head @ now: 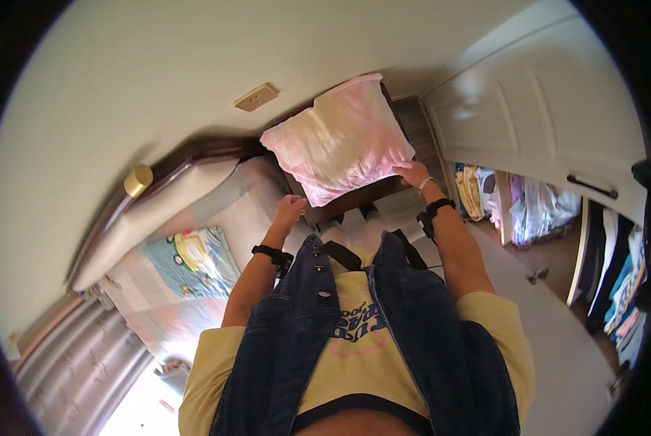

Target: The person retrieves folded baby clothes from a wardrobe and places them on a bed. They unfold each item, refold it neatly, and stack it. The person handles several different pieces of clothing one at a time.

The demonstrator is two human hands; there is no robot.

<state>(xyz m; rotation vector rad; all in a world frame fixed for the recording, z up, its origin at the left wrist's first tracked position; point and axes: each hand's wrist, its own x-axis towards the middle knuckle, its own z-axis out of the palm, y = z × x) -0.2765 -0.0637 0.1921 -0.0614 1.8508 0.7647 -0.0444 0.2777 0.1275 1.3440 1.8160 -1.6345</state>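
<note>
A pink and cream pillow (347, 136) with a satin-like sheen lies on a dark wooden nightstand (352, 200) against the wall. The fingers of my right hand (411, 174) pinch its near right corner. Just left of the pillow's near left corner is my left hand (291, 210), its fingers curled together. A small gap shows between that hand and the fabric, and I see nothing in its grasp.
To the left is a bed (200, 218) with a padded headboard and a blue printed folded cloth (194, 261). A wall socket (256, 97) sits above the nightstand. On the right, an open white wardrobe door (543, 103) stands near shelves of clothes (543, 212). Curtains (85, 376) hang at lower left.
</note>
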